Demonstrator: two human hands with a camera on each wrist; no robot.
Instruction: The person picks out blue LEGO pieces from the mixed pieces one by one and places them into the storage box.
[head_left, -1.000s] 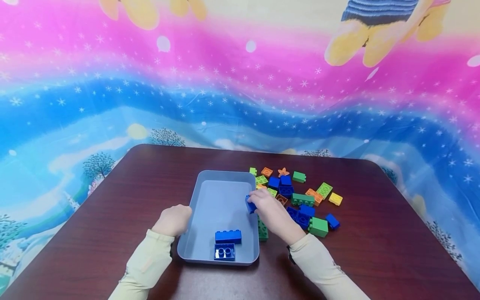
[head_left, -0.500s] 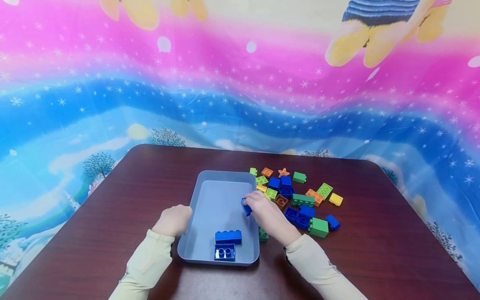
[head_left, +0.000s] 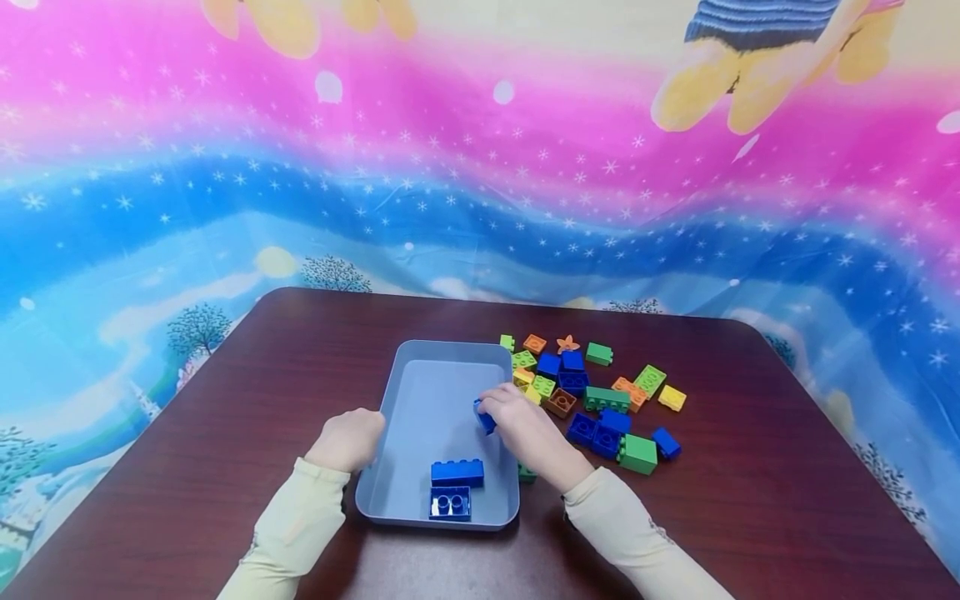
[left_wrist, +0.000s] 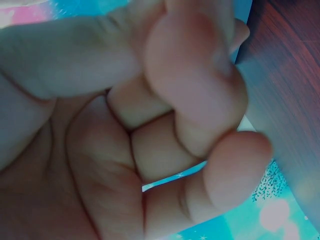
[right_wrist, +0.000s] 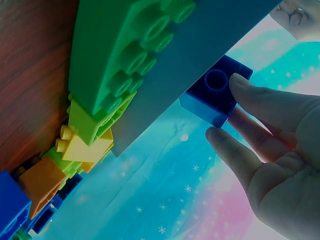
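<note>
At the right side of the grey tray [head_left: 442, 383], my right hand [head_left: 525, 425] pinches a small blue brick [head_left: 484, 417] over the tray floor. The right wrist view shows this brick [right_wrist: 215, 87] between thumb and fingertips, its hollow side with a round tube exposed. Two blue bricks lie near the tray's front: one stud-side away [head_left: 457, 473], the other upturned [head_left: 450, 503] with its tubes showing. My left hand [head_left: 345, 442] grips the tray's left rim; its curled fingers [left_wrist: 185, 75] fill the left wrist view and hide most of the contact.
Right of the tray spreads a loose heap of bricks, including blue bricks [head_left: 596, 433], a green brick [head_left: 637, 454], a brown brick [head_left: 561, 402] and a yellow brick [head_left: 672, 397]. An orange star-shaped piece [head_left: 567, 344] lies behind. A printed cloth [head_left: 480, 167] hangs past the table's [head_left: 315, 325] far edge.
My right hand has moved a little left with the blue brick, from the tray's right rim to over its floor. The left hand and the tray have stayed put.
</note>
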